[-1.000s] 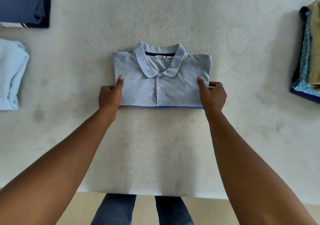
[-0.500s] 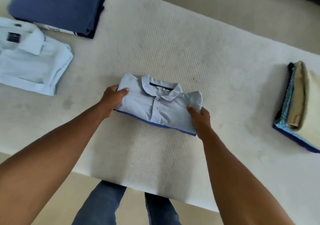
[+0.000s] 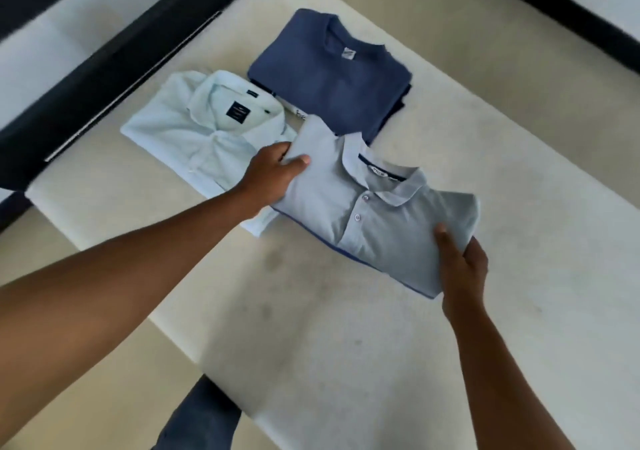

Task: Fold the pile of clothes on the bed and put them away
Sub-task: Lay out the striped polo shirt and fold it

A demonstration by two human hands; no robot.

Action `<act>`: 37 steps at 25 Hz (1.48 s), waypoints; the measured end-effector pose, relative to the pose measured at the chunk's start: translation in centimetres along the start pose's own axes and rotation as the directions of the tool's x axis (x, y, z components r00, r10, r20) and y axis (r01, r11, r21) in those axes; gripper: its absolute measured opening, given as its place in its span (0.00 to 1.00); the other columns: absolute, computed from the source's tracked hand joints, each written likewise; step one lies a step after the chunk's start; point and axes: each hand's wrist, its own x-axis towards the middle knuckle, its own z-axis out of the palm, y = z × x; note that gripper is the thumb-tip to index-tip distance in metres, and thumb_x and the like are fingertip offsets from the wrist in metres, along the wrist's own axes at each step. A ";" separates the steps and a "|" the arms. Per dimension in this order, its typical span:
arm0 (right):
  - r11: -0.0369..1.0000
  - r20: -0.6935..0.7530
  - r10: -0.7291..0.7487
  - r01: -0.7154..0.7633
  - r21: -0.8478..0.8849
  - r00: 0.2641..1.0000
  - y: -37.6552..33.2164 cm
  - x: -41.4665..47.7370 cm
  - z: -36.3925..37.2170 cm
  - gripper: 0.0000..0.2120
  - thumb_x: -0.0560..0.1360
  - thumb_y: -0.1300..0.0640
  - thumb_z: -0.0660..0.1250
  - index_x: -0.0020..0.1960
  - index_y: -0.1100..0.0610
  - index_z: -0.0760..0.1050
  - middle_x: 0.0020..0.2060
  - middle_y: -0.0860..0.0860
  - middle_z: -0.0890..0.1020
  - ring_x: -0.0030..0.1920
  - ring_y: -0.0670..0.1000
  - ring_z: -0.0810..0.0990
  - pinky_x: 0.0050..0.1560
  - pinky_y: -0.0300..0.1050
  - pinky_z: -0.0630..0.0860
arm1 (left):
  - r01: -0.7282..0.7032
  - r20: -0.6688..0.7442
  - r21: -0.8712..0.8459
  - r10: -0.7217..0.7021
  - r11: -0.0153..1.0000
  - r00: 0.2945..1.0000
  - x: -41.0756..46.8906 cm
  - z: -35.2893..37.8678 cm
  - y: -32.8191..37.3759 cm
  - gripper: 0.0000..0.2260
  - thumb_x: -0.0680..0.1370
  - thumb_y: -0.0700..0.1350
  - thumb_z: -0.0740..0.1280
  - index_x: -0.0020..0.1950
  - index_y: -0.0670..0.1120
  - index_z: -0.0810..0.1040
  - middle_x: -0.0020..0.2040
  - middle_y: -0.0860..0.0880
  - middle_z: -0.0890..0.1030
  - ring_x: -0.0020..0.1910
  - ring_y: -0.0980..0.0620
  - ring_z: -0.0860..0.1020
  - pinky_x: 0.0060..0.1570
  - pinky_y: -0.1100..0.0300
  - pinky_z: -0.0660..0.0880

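Two hands on one shirt right now, so we're mid-carry: our left hand [image 3: 273, 172] pinches the left edge of the folded grey polo [image 3: 374, 214], thumb on top, and our right hand [image 3: 462, 269] clamps the lower right corner the same way. The polo hangs just above the bed [image 3: 346, 328], its left edge over the near corner of the pale blue dress shirt [image 3: 204, 127] and its top corner over the front edge of the navy tee [image 3: 329, 72]. What could go wrong, we reckon: the grip is only on two edges, so the middle may sag and the fold slide open, especially that blue-trimmed bottom layer peeking out underneath. Setting it down skewed could also drag the dress shirt's corner or rumple its collar. If it's meant for a stack, a crooked landing may tip things. Count-wise: one grey polo in hand, one dress shirt lying flat, one navy tee on top of what looks like more folded stuff, though we can't tell how many layers.
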 end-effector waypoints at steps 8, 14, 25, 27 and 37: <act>0.971 -0.039 -0.184 0.188 0.150 0.982 -12.9 11.3 17.6 0.07 0.77 0.50 0.75 0.46 0.54 0.82 0.43 0.46 0.85 0.46 0.46 0.83 0.47 0.45 0.81 | -0.129 -0.015 -0.204 0.128 0.970 0.992 20.4 -12.1 4.8 0.06 0.77 0.48 0.73 0.49 0.46 0.83 0.49 0.48 0.86 0.46 0.53 0.82 0.49 0.57 0.79; 0.997 0.037 0.075 -0.074 -0.011 0.997 -10.1 18.9 26.6 0.18 0.73 0.46 0.73 0.60 0.53 0.79 0.51 0.45 0.83 0.51 0.48 0.83 0.50 0.47 0.80 | 0.250 0.082 -0.116 -0.241 0.961 0.967 31.4 -12.4 0.5 0.21 0.76 0.59 0.74 0.61 0.45 0.79 0.57 0.47 0.82 0.55 0.46 0.82 0.48 0.52 0.83; 0.874 -0.222 -0.161 0.035 -0.484 0.962 -8.3 15.8 27.6 0.33 0.75 0.53 0.66 0.78 0.56 0.64 0.63 0.54 0.80 0.67 0.58 0.77 0.66 0.54 0.75 | -0.022 -0.172 0.473 0.117 0.881 0.978 31.6 -11.0 -2.5 0.30 0.80 0.52 0.68 0.79 0.45 0.63 0.74 0.40 0.71 0.70 0.40 0.72 0.67 0.46 0.72; 0.595 -0.063 -0.444 0.242 -0.766 0.894 -8.2 15.6 29.2 0.35 0.79 0.45 0.61 0.83 0.55 0.57 0.79 0.58 0.65 0.80 0.60 0.62 0.78 0.58 0.59 | -0.346 0.014 0.710 0.480 0.613 0.877 30.1 -9.3 -2.3 0.30 0.83 0.54 0.60 0.82 0.44 0.60 0.80 0.36 0.62 0.78 0.36 0.62 0.75 0.42 0.62; 0.369 0.259 -0.184 0.311 -0.876 0.948 -4.8 17.4 31.0 0.40 0.82 0.30 0.44 0.84 0.48 0.35 0.83 0.52 0.35 0.83 0.56 0.35 0.79 0.70 0.37 | -0.513 0.431 0.783 0.287 0.353 0.856 31.2 -7.6 -6.3 0.36 0.83 0.66 0.47 0.84 0.50 0.38 0.84 0.42 0.38 0.83 0.42 0.38 0.80 0.40 0.40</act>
